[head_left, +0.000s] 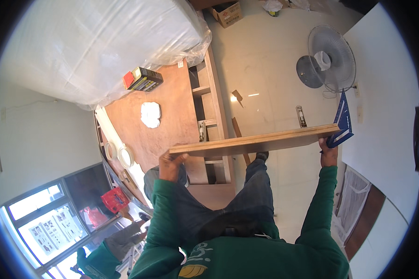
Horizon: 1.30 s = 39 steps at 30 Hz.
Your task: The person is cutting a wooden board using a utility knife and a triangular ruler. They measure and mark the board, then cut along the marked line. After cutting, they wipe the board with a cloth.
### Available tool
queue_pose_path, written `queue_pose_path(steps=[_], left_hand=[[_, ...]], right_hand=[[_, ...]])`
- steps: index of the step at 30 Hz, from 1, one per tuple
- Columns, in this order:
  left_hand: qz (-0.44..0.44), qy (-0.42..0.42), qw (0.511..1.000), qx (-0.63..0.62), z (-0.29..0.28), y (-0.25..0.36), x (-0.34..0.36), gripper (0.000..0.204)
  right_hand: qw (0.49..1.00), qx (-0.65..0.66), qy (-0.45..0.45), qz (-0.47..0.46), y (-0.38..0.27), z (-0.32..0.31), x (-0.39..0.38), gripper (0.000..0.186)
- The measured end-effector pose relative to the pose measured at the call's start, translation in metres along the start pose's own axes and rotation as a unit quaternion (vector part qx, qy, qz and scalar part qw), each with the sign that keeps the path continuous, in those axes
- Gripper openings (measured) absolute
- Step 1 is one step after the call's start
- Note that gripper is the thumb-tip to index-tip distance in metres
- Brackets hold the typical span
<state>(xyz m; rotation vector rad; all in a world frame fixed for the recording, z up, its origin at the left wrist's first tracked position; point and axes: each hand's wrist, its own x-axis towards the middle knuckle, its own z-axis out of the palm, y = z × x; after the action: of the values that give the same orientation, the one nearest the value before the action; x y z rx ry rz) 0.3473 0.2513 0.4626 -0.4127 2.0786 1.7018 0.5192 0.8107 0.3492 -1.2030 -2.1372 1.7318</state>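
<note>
Plywood board [253, 142] spans the gap between two hands

Both hands are closed on the long board, which is raised in front of the legs with its layered edge showing. Its left end is above the wooden platform [174, 100] and its right end is out over the tiled floor [274, 56]. The left hand [171, 166] grips the left end, thumb along the near side. The right hand [329, 152] holds the right end, where a blue triangular square [343, 122] also sits at the fingers; whether they pinch it or merely touch it, I cannot tell.

Open compartments [201, 91] run along the platform's right side, split by short wooden crosspieces. One has a pale, slender tube [202, 131] in it. On the platform's top, a black-and-yellow rectangular container [146, 80] lies near the translucent plastic sheeting [111, 44]; its contents are hidden. A crumpled white bundle [150, 115] lies nearby, and two pale rings [125, 157] rest toward the platform's left edge.

On the floor at the top stands a cardboard box [228, 15], open-topped, its inside too dark to read. At lower left, a red bag [115, 200] is by a co-worker's hand [125, 213]; what it contains cannot be seen.
</note>
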Motion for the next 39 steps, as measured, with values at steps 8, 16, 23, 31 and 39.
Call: queue_pose_path(steps=[8, 16, 23, 31, 39], left_hand=[[-0.017, 0.049, 0.998, -0.025, 0.020, -0.017, -0.069, 0.025], [0.150, 0.152, 0.949, 0.231, -0.006, 0.138, -0.048, 0.031], [0.307, 0.160, 0.933, -0.099, -0.020, 0.163, 0.026, 0.041], [0.138, 0.324, 0.926, -0.138, -0.018, -0.039, 0.030, 0.039], [-0.125, 0.425, 0.874, -0.199, 0.055, -0.227, -0.032, 0.032]], right_hand=[[0.997, -0.055, -0.055, -0.030, -0.067, -0.027, 0.017, 0.036], [0.962, 0.131, -0.061, -0.233, -0.164, -0.003, 0.062, 0.051], [0.937, 0.219, -0.109, -0.249, -0.276, 0.051, 0.115, 0.053], [0.939, -0.034, -0.191, -0.284, -0.292, 0.167, 0.196, 0.066], [0.895, -0.152, -0.392, -0.151, -0.205, 0.322, 0.226, 0.074]])
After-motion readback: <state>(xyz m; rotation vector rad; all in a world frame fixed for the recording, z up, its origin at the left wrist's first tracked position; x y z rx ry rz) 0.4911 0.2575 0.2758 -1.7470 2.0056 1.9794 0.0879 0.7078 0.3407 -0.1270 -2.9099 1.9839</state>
